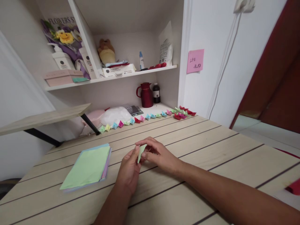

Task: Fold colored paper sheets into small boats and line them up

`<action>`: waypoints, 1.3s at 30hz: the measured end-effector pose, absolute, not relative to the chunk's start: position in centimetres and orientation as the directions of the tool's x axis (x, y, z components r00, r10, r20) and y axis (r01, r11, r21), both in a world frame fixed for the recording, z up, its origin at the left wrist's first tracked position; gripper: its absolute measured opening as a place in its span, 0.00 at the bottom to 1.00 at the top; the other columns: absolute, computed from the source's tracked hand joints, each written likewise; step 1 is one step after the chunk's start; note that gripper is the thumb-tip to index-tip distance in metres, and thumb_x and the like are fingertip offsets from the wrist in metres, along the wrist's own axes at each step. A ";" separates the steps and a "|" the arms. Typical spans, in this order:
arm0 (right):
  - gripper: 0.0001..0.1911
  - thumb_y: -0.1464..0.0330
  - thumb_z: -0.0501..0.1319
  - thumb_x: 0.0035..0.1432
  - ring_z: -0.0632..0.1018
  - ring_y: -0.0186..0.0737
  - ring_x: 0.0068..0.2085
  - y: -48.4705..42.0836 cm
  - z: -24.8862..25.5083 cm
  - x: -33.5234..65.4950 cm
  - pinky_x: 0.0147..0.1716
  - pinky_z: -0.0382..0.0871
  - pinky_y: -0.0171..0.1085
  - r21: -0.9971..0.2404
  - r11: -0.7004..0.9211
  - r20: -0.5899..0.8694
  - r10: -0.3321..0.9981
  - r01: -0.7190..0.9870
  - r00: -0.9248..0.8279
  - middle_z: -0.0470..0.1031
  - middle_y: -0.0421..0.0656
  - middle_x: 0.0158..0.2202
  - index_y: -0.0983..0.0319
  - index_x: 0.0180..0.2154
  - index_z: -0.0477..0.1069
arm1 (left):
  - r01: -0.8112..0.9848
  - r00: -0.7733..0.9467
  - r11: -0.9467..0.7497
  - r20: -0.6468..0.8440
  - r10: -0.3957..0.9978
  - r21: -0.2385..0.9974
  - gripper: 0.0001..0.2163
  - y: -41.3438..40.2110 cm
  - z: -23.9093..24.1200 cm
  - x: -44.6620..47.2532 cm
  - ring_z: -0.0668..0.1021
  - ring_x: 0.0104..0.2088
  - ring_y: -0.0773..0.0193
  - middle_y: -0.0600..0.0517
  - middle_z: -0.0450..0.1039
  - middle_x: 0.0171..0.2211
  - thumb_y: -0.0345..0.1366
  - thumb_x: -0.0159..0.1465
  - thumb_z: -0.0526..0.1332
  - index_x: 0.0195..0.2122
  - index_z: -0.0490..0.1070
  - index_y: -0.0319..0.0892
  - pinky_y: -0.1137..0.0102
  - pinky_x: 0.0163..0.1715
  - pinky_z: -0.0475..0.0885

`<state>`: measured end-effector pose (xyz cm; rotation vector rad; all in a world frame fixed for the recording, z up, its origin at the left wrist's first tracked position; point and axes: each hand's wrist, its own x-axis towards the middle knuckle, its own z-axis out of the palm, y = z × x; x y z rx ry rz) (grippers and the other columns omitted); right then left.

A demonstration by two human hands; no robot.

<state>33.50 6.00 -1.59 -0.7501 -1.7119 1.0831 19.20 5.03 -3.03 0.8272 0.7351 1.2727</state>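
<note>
Both hands meet over the middle of the wooden table (211, 147). My left hand (128, 170) and my right hand (156, 153) pinch a small folded green paper (141, 152) between their fingertips, held upright just above the tabletop. A stack of coloured paper sheets (87, 167), green on top, lies flat to the left of my left hand. Along the table's far edge runs a row of several small folded paper shapes (142, 118) in many colours, ending in a small heap (184, 112) at the right.
Behind the table, white shelves hold a red jug (145, 94), a dark bottle (156, 93), a plush toy (106, 51), boxes and bottles. A pink note (195, 61) is stuck on the wall. A side wooden board (44, 118) juts out at left.
</note>
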 end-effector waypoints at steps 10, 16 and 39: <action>0.17 0.69 0.59 0.58 0.77 0.35 0.36 6.2 -1.6 33.7 0.43 0.72 0.41 -0.924 0.362 0.378 0.817 -0.123 -0.435 0.65 0.44 0.45 0.56 0.50 0.73 | -0.539 0.140 0.136 -0.071 0.988 0.832 0.09 5.3 -3.4 18.9 0.71 0.26 0.73 0.56 0.72 0.24 0.38 0.57 0.68 0.29 0.75 0.37 0.74 0.36 0.69; 0.17 0.66 0.61 0.59 0.75 0.36 0.39 6.7 -2.2 34.1 0.44 0.71 0.40 -0.923 0.360 0.382 0.805 -0.138 -0.454 0.64 0.43 0.45 0.56 0.50 0.73 | -0.527 0.168 0.157 -0.078 0.983 0.835 0.10 5.3 -3.1 18.9 0.71 0.26 0.72 0.54 0.71 0.24 0.39 0.57 0.68 0.28 0.74 0.37 0.75 0.34 0.69; 0.17 0.72 0.58 0.58 0.75 0.32 0.37 6.6 -1.6 34.2 0.42 0.73 0.38 -0.933 0.310 0.359 0.811 -0.181 -0.461 0.62 0.41 0.42 0.56 0.48 0.75 | -0.495 0.180 0.150 -0.068 0.981 0.856 0.09 5.3 -3.2 18.7 0.71 0.24 0.74 0.54 0.71 0.22 0.38 0.58 0.67 0.28 0.75 0.37 0.76 0.33 0.71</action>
